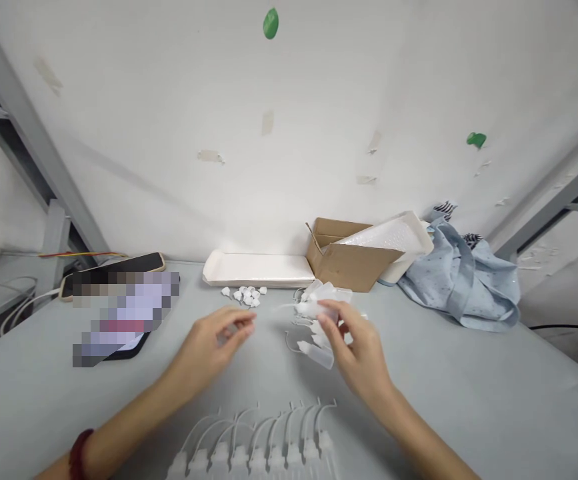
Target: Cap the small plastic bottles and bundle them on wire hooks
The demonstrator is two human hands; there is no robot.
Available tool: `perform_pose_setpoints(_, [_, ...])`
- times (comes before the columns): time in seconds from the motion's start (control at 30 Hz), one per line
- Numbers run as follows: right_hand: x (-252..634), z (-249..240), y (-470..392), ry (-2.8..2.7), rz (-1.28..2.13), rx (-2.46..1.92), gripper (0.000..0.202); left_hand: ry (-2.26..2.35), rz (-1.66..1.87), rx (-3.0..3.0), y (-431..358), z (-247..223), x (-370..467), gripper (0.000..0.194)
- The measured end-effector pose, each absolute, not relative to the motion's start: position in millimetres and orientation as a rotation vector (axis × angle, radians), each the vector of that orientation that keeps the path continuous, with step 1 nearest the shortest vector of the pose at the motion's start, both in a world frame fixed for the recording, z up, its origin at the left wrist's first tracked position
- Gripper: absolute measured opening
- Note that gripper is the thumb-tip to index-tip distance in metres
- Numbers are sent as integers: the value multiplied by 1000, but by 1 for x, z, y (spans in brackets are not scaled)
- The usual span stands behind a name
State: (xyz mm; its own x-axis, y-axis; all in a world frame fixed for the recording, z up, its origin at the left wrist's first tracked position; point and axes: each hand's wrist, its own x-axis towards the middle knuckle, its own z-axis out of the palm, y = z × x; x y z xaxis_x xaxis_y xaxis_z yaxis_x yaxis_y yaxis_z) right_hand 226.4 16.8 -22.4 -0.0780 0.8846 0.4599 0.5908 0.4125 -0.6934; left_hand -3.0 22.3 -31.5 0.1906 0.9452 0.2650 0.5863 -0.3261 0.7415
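My right hand point(356, 337) pinches a small translucent plastic bottle point(311, 309) by its base end, holding it on its side. A thin, blurred tube point(285, 307) sticks out of the bottle toward the left. Under and around that hand lies a loose heap of similar bottles, one of them point(319, 355) resting nearest to me. My left hand point(219, 343) hovers over the table with thumb and fingertips pressed together; whether anything small is between them is hidden. Just beyond it sits a little pile of white caps point(249, 295).
Along the near edge stands a row of bottles point(259, 459) with curved thin tubes. A white tray point(259, 268) and an open cardboard box point(351, 267) are against the wall. Two phones point(133, 343) lie left; a blue cloth bag point(463, 280) sits right.
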Motion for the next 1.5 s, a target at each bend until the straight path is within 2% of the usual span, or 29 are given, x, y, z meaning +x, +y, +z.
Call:
perform_pose_setpoints(0.1, [247, -21, 38, -1686, 153, -1345, 29, 1571, 1068, 2304, 50, -41, -20, 29])
perform_pose_setpoints(0.17, [261, -21, 51, -1607, 112, -1389, 30, 1563, 1038, 2474, 64, -51, -30, 32])
perform_pose_setpoints(0.27, [278, -23, 63, -1449, 310, -1480, 36, 1561, 1000, 2523, 74, -65, -41, 33])
perform_pose_setpoints(0.4, [285, -28, 70, -1442, 408, -1493, 38, 1547, 938, 2570, 77, -76, -47, 36])
perform_pose_setpoints(0.7, [275, -28, 69, -1656, 444, -1416, 27, 1545, 858, 2617, 78, -76, -48, 38])
perform_pose_setpoints(1.1, [273, -26, 63, -1854, 208, -1337, 10, 1617, 752, 2594, 73, -75, -51, 36])
perform_pose_setpoints(1.27, [264, -11, 45, -1913, 152, -1303, 8, 1676, 710, 2506, 58, -60, -42, 33])
perform_pose_setpoints(1.33, [260, 0, 32, -2035, 372, -1312, 9, 1691, 720, 2430, 48, -49, -34, 30])
perform_pose_setpoints(1.5, [254, 16, 0, -2656, 1335, -1179, 17, 1554, 820, 1697, 24, -26, -13, 28])
